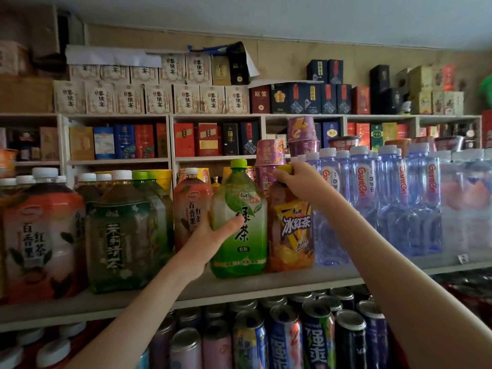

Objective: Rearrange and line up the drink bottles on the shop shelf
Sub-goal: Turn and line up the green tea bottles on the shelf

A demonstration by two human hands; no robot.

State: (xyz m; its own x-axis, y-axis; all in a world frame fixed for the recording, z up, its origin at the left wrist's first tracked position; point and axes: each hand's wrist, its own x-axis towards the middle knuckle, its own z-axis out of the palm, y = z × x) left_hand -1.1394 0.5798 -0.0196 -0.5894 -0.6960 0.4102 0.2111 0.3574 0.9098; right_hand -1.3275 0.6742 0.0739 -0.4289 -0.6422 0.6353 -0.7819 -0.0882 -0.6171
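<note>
A big green tea bottle (243,225) with a lime cap stands upright near the front of the shelf (239,286). My left hand (210,235) grips its left side, thumb across the label. Just right of it stands an orange iced tea bottle (291,233) with a yellow cap. My right hand (295,179) is curled over that cap and neck. A red-label passion fruit tea bottle (190,206) stands behind my left hand.
Large tea bottles (117,235) crowd the shelf's left part. Clear blue water bottles (372,198) fill the right part. Purple cup noodles (271,155) stack behind. Drink cans (287,339) sit on the shelf below, boxed goods on the shelves above.
</note>
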